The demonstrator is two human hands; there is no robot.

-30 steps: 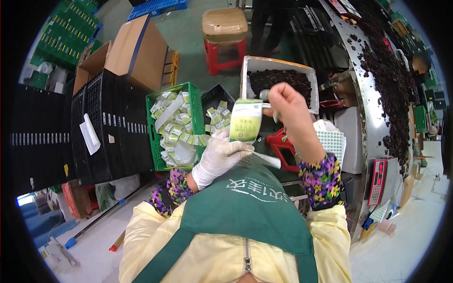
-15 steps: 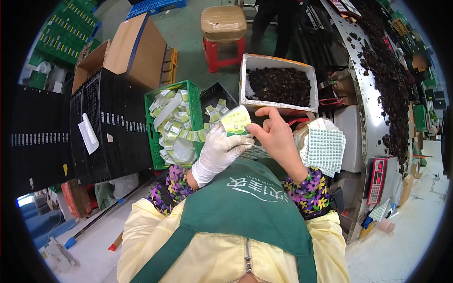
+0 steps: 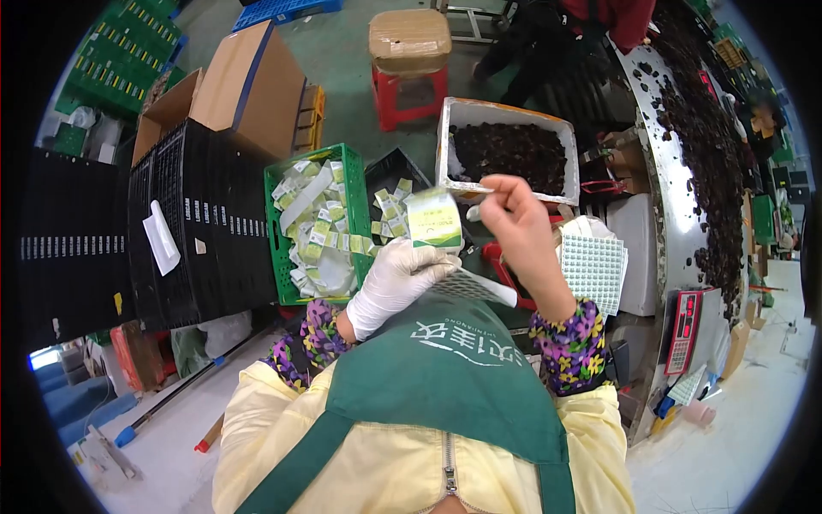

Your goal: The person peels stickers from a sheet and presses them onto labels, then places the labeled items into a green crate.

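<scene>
My left hand [image 3: 396,283], in a white glove, is closed around a green, yellow and white printed label roll [image 3: 435,224] held upright in front of the apron. Beneath that hand lies a curled sheet of small stickers [image 3: 479,286]. My bare right hand [image 3: 524,244] is raised to the right of the labels, apart from the roll. Its thumb and index finger are drawn together; whatever they may pinch is too small to make out. To its right are more sticker sheets [image 3: 592,270].
A green crate [image 3: 349,184] full of small labelled packs stands left, beside a dark crate [image 3: 396,163]. Ahead is a foam box [image 3: 445,154] of dark pieces. Black crates [image 3: 197,231] stand further left; a red scale [image 3: 685,330] sits right. A person [image 3: 548,43] stands behind.
My right hand has drawn away from the label roll, moving up and right. The roll now faces me more squarely. More of the curled sticker sheet shows. The person behind has leaned in rightward.
</scene>
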